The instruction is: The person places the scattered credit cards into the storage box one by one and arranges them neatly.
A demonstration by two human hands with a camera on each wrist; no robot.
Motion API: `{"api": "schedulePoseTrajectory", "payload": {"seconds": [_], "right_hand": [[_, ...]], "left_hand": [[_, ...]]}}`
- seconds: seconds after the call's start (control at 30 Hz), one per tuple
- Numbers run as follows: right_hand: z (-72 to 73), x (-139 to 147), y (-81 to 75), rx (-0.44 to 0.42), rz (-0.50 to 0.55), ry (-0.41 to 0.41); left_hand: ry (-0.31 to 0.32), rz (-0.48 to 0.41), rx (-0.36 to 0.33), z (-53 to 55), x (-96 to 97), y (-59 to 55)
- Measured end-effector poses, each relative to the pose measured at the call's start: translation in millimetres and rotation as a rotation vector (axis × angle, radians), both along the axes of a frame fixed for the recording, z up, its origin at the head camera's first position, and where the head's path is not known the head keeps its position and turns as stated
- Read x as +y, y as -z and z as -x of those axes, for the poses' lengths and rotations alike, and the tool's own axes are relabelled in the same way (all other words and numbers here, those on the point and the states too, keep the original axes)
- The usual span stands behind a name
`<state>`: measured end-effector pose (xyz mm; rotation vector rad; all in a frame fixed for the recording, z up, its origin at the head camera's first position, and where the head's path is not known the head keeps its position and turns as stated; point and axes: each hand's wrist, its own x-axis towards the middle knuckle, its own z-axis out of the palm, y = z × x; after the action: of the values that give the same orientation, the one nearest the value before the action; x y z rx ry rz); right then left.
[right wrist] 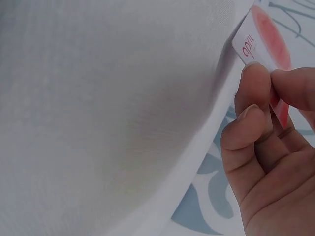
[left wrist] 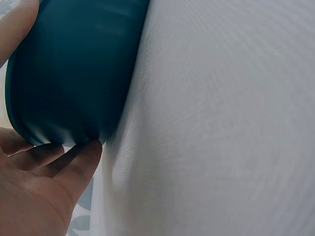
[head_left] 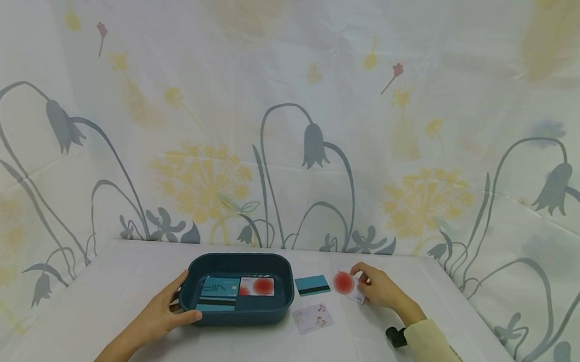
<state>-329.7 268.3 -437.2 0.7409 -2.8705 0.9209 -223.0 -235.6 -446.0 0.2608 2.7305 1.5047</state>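
Observation:
In the head view my left hand (head_left: 162,311) grips the left end of a dark teal plastic box (head_left: 243,316), thumb at the near rim and fingers round the far side. The left wrist view shows fingertips (left wrist: 91,150) against the wall of the box. Inside it lie a teal card with large letters (head_left: 220,286), a white card with red circles (head_left: 257,286) and a teal card with a dark stripe (head_left: 216,304). My right hand (head_left: 380,287) pinches a white card with a red circle (right wrist: 253,44) between thumb and fingers, tilted up in the right wrist view.
Right of the box, a teal card with a black stripe (head_left: 312,285) and a pale floral card (head_left: 313,318) lie on the white-covered table (head_left: 359,354). A flower-patterned curtain (head_left: 291,148) hangs behind. A black wrist device (head_left: 396,337) sits by the right sleeve.

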Motion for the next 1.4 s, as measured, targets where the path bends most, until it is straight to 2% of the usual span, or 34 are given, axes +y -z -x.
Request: {"api": "schedulePoseTrajectory", "payload": {"seconds": [0.53, 0.87, 1.4], "right_hand": [[3.4, -10, -6.9, 0.011, 0.006, -0.005], [-0.8, -28, -19.6, 0.015, 0.041, -0.067], [-6.2, -62, -38.7, 0.063, 0.042, -0.101]], "left_hand": [[-0.015, 0.005, -0.003, 0.7, 1.3, -0.5], [-0.016, 0.014, 0.003, 1.4, 1.1, -0.5], [-0.018, 0.014, -0.014, 1.3, 1.6, -1.0]]}}
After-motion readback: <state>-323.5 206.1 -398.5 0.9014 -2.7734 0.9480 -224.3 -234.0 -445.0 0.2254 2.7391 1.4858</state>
